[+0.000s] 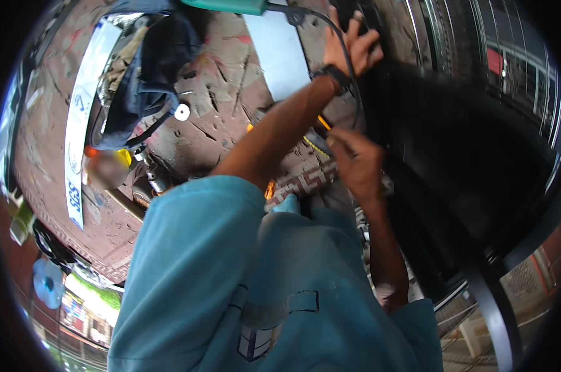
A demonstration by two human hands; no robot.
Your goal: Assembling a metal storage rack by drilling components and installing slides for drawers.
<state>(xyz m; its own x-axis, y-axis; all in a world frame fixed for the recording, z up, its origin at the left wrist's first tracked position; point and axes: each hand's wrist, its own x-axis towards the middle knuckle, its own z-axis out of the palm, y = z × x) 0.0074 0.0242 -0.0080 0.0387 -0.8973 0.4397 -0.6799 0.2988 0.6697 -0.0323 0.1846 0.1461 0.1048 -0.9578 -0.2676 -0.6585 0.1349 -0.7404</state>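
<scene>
Pinching a slim yellow-orange stick, the right hand sits just near of the left forearm, its thumb and fingers drawn narrow around the stick's near end, probably for fine control. The stick is over the worktop, beside the left edge of a large black panel; its long axis slants from near right to far left, the exposed end pointing far and left, toward the forearm (whether its tip runs on under the arm, I cannot tell). Farther off, the left hand has its fingers spread wide at the panel's far left edge, perhaps to steady it, though firm contact is unclear. A black cable hangs across that wrist from a green tool, and a pale sheet lies left of it, lengthwise near to far.
</scene>
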